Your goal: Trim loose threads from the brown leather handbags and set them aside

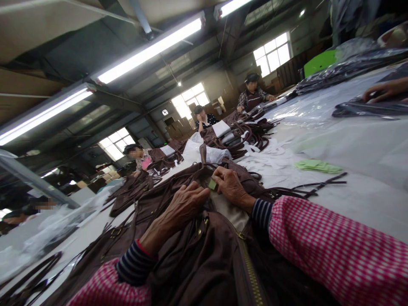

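A dark brown cloth bag (197, 263) with a brass zipper (250, 272) lies unzipped in front of me, its beige lining (234, 214) showing. At the far end of the opening, my right hand (231, 187) pinches a small green slip (212, 183) against the lining. My left hand (178, 208) is closed on the bag's edge just left of the slip, its fingertips partly hidden. Thin dark straps and brass fittings hang about the bag.
More brown bags (236, 127) with white wrappings are heaped ahead. Green slips (318, 165) and white strips (264, 157) lie on the table to the right. A co-worker's hand (387, 90) rests on plastic-wrapped goods at far right. Several people sit beyond the table.
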Action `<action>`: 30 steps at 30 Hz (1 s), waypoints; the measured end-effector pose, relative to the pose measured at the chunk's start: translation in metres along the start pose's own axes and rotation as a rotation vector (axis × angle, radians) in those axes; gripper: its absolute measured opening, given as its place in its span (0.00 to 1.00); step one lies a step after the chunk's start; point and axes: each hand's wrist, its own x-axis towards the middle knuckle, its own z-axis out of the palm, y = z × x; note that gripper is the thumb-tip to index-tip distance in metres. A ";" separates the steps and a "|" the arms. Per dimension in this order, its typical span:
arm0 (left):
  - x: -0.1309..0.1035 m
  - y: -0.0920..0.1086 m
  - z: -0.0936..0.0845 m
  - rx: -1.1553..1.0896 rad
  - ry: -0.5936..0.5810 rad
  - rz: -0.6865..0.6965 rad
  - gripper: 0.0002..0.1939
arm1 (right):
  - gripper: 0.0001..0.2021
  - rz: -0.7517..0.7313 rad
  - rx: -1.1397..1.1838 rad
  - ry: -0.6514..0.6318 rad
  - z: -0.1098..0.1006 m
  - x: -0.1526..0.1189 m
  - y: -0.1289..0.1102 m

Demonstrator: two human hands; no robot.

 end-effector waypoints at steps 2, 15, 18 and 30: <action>-0.002 -0.002 0.003 -0.073 0.017 0.005 0.10 | 0.06 -0.013 0.021 -0.014 0.000 0.000 -0.001; 0.007 -0.018 0.020 -0.305 0.010 -0.148 0.10 | 0.06 0.052 0.051 0.021 -0.001 0.003 0.001; 0.011 -0.017 0.015 -0.168 -0.023 -0.137 0.09 | 0.06 0.043 0.034 0.017 -0.001 0.003 0.005; 0.007 -0.015 0.001 -0.147 -0.070 0.025 0.10 | 0.06 0.079 -0.043 0.024 0.002 0.006 0.003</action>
